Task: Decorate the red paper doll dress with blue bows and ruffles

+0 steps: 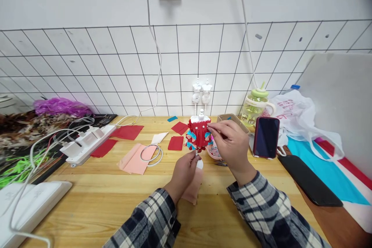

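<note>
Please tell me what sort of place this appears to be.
Probably a small craft workspace: there is a wooden tabletop, loose red sheets, and a ruffled red-and-blue ornament held in the person's left hand.

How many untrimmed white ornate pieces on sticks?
2: left white ornate piece, right one beside it, both behind the red-and-blue trimmed piece; more may be hidden.

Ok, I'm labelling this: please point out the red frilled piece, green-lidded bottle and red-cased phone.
Red frilled piece (199,135): head view, middle of its red front.
Green-lidded bottle (251,110): head view, its body.
Red-cased phone (266,138): head view, its screen.
</note>
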Demonstrator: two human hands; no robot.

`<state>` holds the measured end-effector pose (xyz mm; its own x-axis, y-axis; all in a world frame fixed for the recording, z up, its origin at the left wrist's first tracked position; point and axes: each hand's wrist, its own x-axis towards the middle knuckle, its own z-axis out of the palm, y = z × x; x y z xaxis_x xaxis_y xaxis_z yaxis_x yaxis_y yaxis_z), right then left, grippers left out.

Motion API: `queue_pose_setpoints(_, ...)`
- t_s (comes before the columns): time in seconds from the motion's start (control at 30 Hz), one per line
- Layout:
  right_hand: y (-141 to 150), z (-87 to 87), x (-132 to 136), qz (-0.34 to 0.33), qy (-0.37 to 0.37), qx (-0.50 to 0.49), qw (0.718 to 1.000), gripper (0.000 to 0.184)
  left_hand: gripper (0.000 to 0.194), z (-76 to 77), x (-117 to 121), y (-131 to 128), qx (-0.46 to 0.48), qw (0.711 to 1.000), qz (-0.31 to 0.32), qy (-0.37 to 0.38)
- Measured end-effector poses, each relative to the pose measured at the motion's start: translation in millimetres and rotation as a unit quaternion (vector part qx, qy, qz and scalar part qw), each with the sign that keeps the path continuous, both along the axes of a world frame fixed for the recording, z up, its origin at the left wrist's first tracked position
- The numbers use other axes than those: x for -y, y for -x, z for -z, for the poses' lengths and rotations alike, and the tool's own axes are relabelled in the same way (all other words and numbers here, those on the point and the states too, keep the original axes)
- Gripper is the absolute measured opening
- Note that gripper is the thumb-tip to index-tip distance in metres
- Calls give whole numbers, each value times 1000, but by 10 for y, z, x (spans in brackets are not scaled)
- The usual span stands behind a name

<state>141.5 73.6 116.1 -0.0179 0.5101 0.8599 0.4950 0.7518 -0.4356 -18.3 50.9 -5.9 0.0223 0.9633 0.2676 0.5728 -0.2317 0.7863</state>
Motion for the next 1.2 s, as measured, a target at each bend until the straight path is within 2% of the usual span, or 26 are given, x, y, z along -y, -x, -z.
queue_pose_setpoints(0.2, -5, 25, -18, 32, -30, 7, 999, 13, 26, -15, 3, -1, 7, 1000, 3, 6)
queue_pose_setpoints(0.4, -9, -22, 2, 35, -3, 12, 999, 12, 26, 3, -3, -2, 16, 1000, 5, 7)
queue_pose_setpoints(0.6, -24, -19, 2, 20, -23, 29, 999, 14, 26, 12, 3, 0, 7, 1000, 4, 11)
queue_pose_setpoints(0.7, -18, -25, -1, 21, 5, 21, 1000, 10, 26, 4, 2, 0, 6, 1000, 2, 14)
queue_pose_setpoints(0.97, 0, -23, -52, -32, 97, -69, 992, 7, 27, 4, 1, -6, 12, 1000, 2, 11)
queue_pose_setpoints(1.2, 5, 6, -72, -44, 110, -79, 990, 8, 28, 14, -12, 6, 9, 1000, 9, 14)
